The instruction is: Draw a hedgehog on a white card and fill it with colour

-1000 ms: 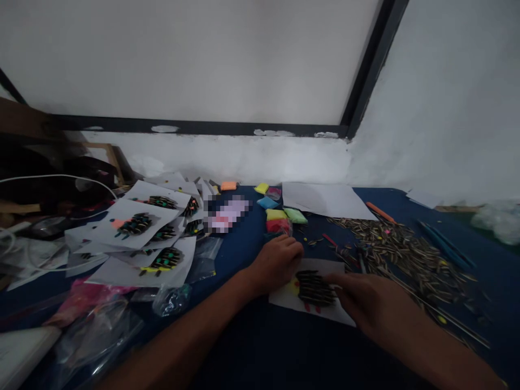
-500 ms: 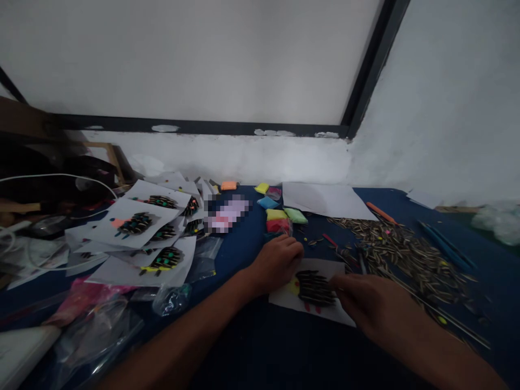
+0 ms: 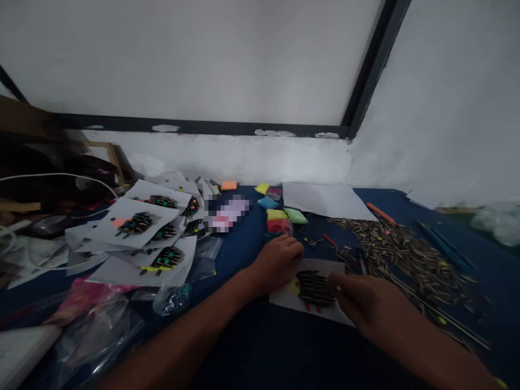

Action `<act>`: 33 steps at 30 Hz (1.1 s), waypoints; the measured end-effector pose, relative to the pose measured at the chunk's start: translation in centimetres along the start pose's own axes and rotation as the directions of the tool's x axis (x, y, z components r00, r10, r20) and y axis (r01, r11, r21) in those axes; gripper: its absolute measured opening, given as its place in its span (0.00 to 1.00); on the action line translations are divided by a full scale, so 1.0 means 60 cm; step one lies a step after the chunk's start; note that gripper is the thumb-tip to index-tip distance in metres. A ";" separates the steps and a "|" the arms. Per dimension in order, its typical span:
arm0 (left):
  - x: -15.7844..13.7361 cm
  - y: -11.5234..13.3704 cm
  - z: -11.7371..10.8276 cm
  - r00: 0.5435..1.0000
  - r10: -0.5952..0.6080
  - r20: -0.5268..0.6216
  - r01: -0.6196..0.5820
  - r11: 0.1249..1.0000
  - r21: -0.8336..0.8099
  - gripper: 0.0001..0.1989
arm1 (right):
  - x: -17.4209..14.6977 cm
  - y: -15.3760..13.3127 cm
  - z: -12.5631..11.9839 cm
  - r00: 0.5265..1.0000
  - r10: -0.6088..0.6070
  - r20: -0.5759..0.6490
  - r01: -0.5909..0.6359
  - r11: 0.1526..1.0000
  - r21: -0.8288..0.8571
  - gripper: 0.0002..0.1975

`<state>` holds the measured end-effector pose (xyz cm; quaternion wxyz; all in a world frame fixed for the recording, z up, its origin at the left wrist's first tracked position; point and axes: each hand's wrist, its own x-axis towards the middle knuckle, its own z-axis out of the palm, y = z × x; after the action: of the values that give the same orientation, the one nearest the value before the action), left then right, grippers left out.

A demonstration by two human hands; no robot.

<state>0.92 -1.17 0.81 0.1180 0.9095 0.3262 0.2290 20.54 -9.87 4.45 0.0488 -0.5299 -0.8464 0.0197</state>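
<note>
Head view: both hands (image 3: 280, 264) (image 3: 371, 303) curled at the seeded paper (image 3: 286, 299), fingertips mostly hidden, any grip unclear.

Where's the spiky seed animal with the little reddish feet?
In the head view, the seed animal is right of centre, below the middle, on a small white sheet between the left hand and the right hand.

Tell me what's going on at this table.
A person is working on a small white sheet that bears a figure of dark seeds. The left hand lies at the sheet's upper left; the right hand has its fingertips at the figure's right edge, though whether they hold a seed is unclear. A heap of striped seeds lies to the right, and papers with similar figures are piled to the left.
</note>
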 end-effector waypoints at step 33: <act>0.000 -0.001 0.001 1.000 -0.003 -0.001 0.003 1.000 -0.019 0.05 | 0.000 -0.002 0.001 0.997 -0.029 -0.071 0.027 0.999 -0.033 0.14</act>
<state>0.90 -1.11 0.74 0.1267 0.9078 0.3252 0.2325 20.41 -9.91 4.40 0.0707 -0.5192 -0.8516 -0.0133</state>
